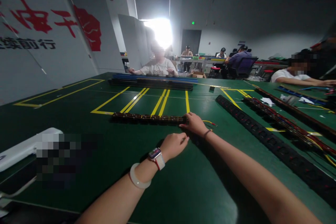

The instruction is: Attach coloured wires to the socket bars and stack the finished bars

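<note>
A long black strip (147, 118) with a row of small parts lies across the green table (105, 147). My right hand (193, 123) rests on the strip's right end with its fingers curled over it. Just in front of that end, my left hand (173, 145) is closed in a fist, and a thin pale tip shows past its fingers; I cannot make out what it is. A yellow wire (210, 122) with a red tip lies on the table right of my right hand. My left wrist bears a watch and a pale bangle.
More long black strips (262, 133) with red and yellow wires lie to the right. Another long strip (152, 83) lies at the far side in front of a seated person. A second person sits at the right. A white device (23, 148) lies at the near left.
</note>
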`<state>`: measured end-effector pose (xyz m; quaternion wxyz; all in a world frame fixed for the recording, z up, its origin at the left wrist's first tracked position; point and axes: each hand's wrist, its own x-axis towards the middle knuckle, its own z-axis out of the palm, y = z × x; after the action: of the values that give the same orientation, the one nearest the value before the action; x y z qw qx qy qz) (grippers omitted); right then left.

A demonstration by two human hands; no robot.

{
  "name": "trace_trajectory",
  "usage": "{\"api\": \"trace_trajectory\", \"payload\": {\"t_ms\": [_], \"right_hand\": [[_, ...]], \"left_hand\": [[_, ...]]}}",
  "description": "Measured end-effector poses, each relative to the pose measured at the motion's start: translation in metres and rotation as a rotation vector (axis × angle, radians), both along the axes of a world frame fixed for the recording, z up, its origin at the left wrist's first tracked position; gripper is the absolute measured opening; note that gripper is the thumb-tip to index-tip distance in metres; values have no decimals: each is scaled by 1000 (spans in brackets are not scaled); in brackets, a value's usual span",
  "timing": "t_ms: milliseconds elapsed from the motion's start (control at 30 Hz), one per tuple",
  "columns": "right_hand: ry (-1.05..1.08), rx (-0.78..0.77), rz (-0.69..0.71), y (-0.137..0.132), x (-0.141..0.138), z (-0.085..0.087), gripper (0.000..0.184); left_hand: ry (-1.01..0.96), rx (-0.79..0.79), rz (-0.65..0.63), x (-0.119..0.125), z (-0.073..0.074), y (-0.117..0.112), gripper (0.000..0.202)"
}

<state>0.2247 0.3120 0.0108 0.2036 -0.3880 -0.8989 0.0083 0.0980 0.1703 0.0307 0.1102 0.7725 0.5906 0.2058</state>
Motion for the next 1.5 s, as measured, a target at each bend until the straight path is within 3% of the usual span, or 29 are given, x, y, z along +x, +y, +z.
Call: {"api": "trace_trajectory", "payload": {"t_ms": [167,333,633,933,1133,1233,1367,1500], "right_hand": [[88,-139,51,26,-1,0,41],[114,-113,13,59,-6,4,42],[62,-105,-260,117,-4,16,44],[61,-101,-514,131,-17,20,44],[104,-74,-427,113,-19,21,54],[82,-63,-328,89,4,19,54],[-25,16,-257,53,72,19,56],[-156,112,-448,22,167,31,49]], "left_hand": [[43,10,-14,-2,1,0,30],[82,48,-34,-3,1,0,29],[88,28,-45,-4,0,1,31],[63,-8,-54,-4,-2,4,31],[43,-83,-36,-5,2,5,31],[6,-123,-39,-6,5,4,31],[-69,-166,-52,-6,7,3,32],[-122,-171,-49,-6,6,2,33]]}}
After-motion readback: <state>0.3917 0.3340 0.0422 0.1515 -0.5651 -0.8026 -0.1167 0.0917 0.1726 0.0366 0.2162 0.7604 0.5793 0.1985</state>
